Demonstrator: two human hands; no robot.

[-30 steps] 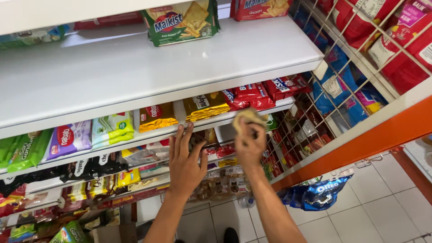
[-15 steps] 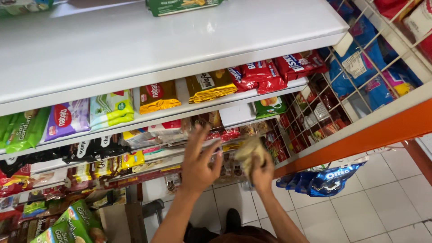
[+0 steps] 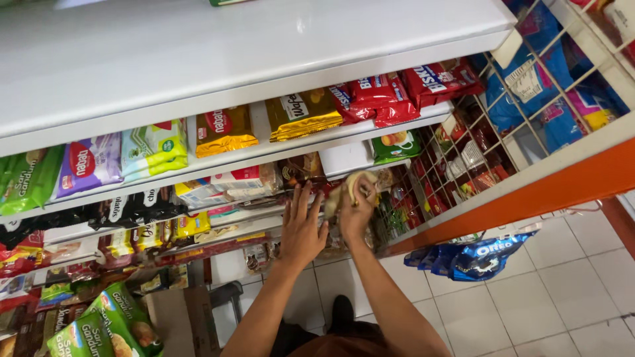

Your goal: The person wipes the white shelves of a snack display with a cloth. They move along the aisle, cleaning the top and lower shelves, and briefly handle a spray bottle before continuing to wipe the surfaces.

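Note:
My right hand grips a crumpled yellowish cloth and presses it against a lower white shelf of a snack rack. My left hand is flat, fingers spread, resting against packets on the shelf just left of the cloth. Both forearms reach up from the bottom of the view. Snack packets lie around the hands: a green packet just above right, brown packets above left.
A wide white top shelf juts out overhead. Gold and red packets line the shelf below. A wire rack with blue bags stands right, an orange panel beneath it. Blue cookie bags hang low; cardboard box on tiled floor.
Both hands have dropped from the upper packet shelf to a lower shelf. The right hand still holds the cloth; the view has tilted downward.

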